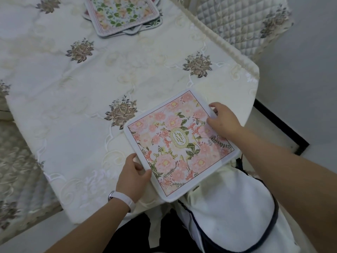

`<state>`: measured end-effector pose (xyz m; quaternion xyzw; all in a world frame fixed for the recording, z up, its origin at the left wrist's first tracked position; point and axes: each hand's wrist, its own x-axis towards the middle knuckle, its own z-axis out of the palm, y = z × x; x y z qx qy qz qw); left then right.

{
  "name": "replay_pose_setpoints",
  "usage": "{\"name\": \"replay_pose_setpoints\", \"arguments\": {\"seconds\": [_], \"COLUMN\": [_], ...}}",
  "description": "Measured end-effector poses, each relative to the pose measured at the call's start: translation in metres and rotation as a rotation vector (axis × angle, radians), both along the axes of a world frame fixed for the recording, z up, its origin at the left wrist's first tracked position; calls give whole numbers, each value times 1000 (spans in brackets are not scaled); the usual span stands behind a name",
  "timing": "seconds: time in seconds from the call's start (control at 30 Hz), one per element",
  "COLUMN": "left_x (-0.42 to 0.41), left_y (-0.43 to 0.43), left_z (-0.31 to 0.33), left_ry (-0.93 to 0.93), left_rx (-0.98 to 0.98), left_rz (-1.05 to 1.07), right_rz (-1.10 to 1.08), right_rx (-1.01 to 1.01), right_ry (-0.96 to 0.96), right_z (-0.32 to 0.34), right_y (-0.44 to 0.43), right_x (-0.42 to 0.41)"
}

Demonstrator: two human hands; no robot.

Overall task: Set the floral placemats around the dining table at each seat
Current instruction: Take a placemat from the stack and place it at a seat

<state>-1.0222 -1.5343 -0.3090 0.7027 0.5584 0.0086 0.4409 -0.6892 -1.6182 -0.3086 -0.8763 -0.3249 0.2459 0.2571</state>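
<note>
Head view. A pink floral placemat [180, 143] lies at the lower centre of the frame, on the near corner of the worktop [76, 99], which carries a cream embroidered cloth. The mat sits rotated out of line with the worktop edges, and its lower right portion overhangs the edge, above the person's white garment [229, 207].

The left hand [134, 175] is closed on the mat's lower left border, thumb on top, fingers out of sight beneath. The right hand [225, 119] is at the mat's right border: the fingers are bent over the rim and the palm lies on the printed face. Whether that grip pinches the edge or merely presses down cannot be told.

At the top centre of the frame a stack of placemats [122, 13] rests on the worktop, a green-and-pink mat uppermost and at least two others showing beneath it. A quilted chair cover [237, 22] stands at the upper right.

Assessment: the task appears early. One mat is at a seat but not yet squared or released; no other seat in view carries a mat. The stacked mats remain to be distributed. Seats outside the frame cannot be judged.
</note>
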Motion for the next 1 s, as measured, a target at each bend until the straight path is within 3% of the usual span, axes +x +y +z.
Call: {"name": "replay_pose_setpoints", "arguments": {"seconds": [0.17, 0.3, 0.6, 1.0], "left_x": [-8, -14, -11, -2], "left_y": [-27, -44, -38, -36], "left_z": [5, 3, -3, 4], "left_ry": [164, 233, 251, 293], "left_rx": [261, 309, 385, 409], "left_rz": [-311, -455, -474, -415], "right_rz": [91, 43, -29, 67], "right_rx": [-46, -37, 27, -18], "right_ry": [-36, -41, -2, -60], "right_z": [-1, -3, -6, -6], "right_y": [-30, -36, -11, -2], "right_x": [4, 3, 12, 24]}}
